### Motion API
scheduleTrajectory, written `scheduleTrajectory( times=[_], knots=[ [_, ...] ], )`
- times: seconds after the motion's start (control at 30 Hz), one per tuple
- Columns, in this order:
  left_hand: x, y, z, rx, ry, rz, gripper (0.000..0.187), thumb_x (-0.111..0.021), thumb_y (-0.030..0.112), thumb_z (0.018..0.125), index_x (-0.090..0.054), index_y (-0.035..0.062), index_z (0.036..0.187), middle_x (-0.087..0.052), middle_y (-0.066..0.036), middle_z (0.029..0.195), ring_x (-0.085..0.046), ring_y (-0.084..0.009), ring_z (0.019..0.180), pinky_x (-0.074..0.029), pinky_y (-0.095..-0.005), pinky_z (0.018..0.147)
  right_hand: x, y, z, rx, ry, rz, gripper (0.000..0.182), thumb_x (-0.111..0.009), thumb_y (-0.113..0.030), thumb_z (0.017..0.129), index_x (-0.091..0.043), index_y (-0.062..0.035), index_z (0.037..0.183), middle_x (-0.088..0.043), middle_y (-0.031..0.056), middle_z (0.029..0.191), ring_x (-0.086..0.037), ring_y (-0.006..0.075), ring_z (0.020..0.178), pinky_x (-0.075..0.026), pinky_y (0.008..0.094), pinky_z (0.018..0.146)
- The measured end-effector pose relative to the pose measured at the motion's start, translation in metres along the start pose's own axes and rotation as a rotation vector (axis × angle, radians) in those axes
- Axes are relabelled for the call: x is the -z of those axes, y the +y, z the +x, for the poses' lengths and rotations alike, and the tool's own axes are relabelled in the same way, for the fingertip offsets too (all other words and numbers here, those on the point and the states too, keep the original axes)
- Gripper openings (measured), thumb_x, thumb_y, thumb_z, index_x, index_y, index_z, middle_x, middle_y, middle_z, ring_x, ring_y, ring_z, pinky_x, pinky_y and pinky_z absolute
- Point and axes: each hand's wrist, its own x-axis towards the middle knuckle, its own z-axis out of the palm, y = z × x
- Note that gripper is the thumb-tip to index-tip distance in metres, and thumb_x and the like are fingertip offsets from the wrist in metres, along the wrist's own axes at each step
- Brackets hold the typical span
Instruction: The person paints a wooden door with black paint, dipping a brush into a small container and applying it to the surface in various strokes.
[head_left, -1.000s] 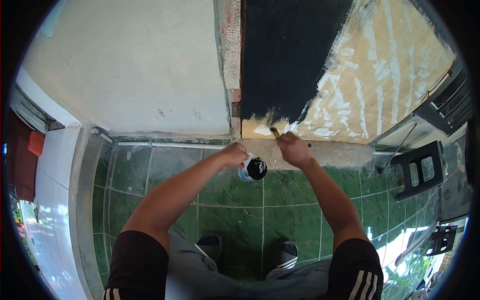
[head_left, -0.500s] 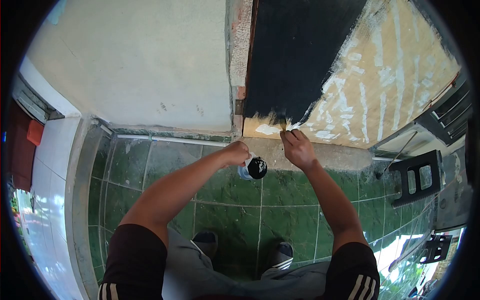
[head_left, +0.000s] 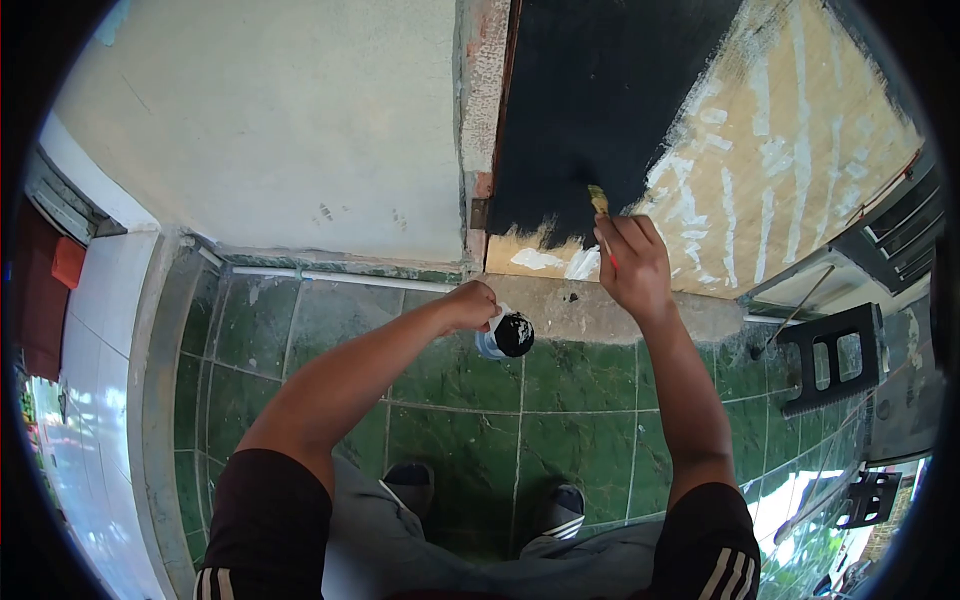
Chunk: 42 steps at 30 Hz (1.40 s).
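My right hand is closed around the handle of a paintbrush, whose bristles meet the black-painted part of a wooden board. Along the board's bottom edge and right side, bare tan wood with white patches shows. My left hand is closed on the rim of a small container of black paint, held above the floor. The paint inside looks dark with some light flecks or reflections on its surface.
Green tiles cover the floor under my feet. A pale wall stands left of the board, with a white pipe along its base. To the right are a black plastic stool and a thin stick.
My right hand has moved up and slightly right with the paintbrush, from the board's lower edge onto the black area. My left hand and the container stay put.
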Motion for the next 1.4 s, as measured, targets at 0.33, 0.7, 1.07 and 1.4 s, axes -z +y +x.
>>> scheduleTrajectory(
  times=[0.33, 0.7, 1.07, 1.4],
  knots=[
    [-0.002, -0.003, -0.002, -0.014, 0.013, 0.015, 0.021, -0.064, 0.016, 0.097, -0.068, -0.005, 0.096, -0.068, -0.011, 0.095, -0.07, -0.0194, 0.085, -0.058, -0.0328, 0.075, -0.09, 0.003, -0.108, -0.034, -0.442, 0.126, 0.025, -0.06, -0.002, 0.081, -0.068, 0.0022, 0.105, -0.065, 0.0104, 0.095, -0.062, 0.0268, 0.091, -0.054, 0.0378, 0.081],
    [-0.005, 0.002, -0.004, 0.008, 0.011, -0.004, 0.021, -0.065, 0.017, 0.096, -0.067, -0.0036, 0.094, -0.068, -0.01, 0.088, -0.071, -0.0189, 0.079, -0.054, -0.034, 0.07, -0.009, -0.009, 0.004, 0.009, 0.063, 0.031, 0.024, -0.067, 0.002, 0.078, -0.07, 0.0034, 0.102, -0.063, 0.0116, 0.093, -0.06, 0.0304, 0.085, -0.052, 0.0401, 0.076],
    [-0.003, 0.002, -0.006, -0.019, 0.014, -0.014, 0.022, -0.064, 0.019, 0.097, -0.067, -0.0024, 0.095, -0.068, -0.011, 0.085, -0.071, -0.0184, 0.078, -0.053, -0.0339, 0.069, -0.116, -0.009, -0.102, -0.125, -0.569, 0.224, 0.01, -0.06, -0.005, 0.084, -0.066, -0.0004, 0.09, -0.064, 0.0136, 0.096, -0.061, 0.0315, 0.098, -0.053, 0.0412, 0.086],
    [-0.001, 0.002, -0.004, 0.014, 0.007, -0.022, 0.022, -0.064, 0.019, 0.097, -0.066, -0.0023, 0.095, -0.068, -0.01, 0.086, -0.071, -0.0186, 0.078, -0.052, -0.0344, 0.068, -0.03, -0.006, 0.003, -0.024, -0.024, 0.08, 0.02, -0.069, 0.002, 0.079, -0.071, 0.0043, 0.098, -0.065, 0.0118, 0.094, -0.062, 0.031, 0.086, -0.053, 0.0398, 0.076]
  ],
)
